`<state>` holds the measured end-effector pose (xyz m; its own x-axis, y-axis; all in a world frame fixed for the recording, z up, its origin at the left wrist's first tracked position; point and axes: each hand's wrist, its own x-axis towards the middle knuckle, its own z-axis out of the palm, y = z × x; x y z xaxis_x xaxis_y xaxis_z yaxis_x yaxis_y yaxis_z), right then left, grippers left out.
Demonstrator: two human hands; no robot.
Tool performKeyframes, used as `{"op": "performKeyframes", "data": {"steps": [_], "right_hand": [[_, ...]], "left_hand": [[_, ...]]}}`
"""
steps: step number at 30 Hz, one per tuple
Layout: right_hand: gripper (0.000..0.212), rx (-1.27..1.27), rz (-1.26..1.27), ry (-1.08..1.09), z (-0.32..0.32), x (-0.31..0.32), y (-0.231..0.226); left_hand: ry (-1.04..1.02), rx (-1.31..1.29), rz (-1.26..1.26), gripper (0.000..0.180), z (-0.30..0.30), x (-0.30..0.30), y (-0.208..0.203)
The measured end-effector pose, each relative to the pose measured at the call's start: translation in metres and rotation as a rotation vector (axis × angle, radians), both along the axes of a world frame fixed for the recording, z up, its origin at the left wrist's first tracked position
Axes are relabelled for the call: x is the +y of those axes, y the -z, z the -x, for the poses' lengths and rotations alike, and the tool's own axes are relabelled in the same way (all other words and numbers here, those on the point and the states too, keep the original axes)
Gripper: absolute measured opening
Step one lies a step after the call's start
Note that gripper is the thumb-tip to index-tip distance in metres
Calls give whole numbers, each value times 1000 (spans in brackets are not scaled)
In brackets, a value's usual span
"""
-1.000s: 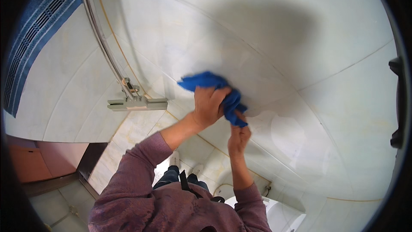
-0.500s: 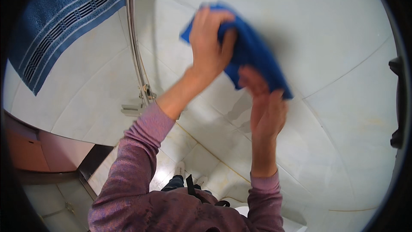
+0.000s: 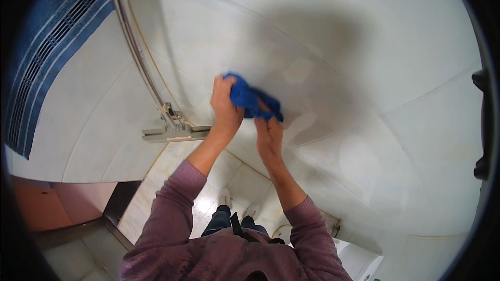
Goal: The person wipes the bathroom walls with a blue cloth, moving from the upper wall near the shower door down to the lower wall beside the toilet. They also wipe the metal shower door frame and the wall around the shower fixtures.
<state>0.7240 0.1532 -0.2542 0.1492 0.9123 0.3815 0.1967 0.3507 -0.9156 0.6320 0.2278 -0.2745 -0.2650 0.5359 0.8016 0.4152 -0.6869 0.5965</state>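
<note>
Head view, centre of the frame. Your left hand (image 3: 226,108) and right hand (image 3: 269,132) both grip a bunched blue cloth (image 3: 250,99) against the pale tiled wall (image 3: 364,73). The left hand's fingers are curled shut over the cloth's left end; the right hand comes up from below, its fingertips closed on the lower right folds. The cloth sits above and between the two hands, touching both, and appears to lie on the tile, though contact with the wall cannot be confirmed.

To work this step well, as judged from the frame, flatten the wad so more fabric meets the tile, and keep pressure even across both hands — a tight bundle wipes only a narrow track. Mind the chrome shower rail (image 3: 136,47) running from top left down to its bracket and mixer bar (image 3: 174,132), just left of your left hand — a wide stroke could knock it. A striped blue towel (image 3: 47,57) hangs at upper left.
</note>
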Motion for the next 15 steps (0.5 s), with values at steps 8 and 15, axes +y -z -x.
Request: {"op": "performKeyframes", "data": {"steps": [8,15], "right_hand": [[30,249,252,53,-30,-36,34],[37,330,-408,22,-76,-56,-115]], "left_hand": [[150,92,376,34,-19,-47,38],[108,-15,-204,23,-67,-32,-125]]}}
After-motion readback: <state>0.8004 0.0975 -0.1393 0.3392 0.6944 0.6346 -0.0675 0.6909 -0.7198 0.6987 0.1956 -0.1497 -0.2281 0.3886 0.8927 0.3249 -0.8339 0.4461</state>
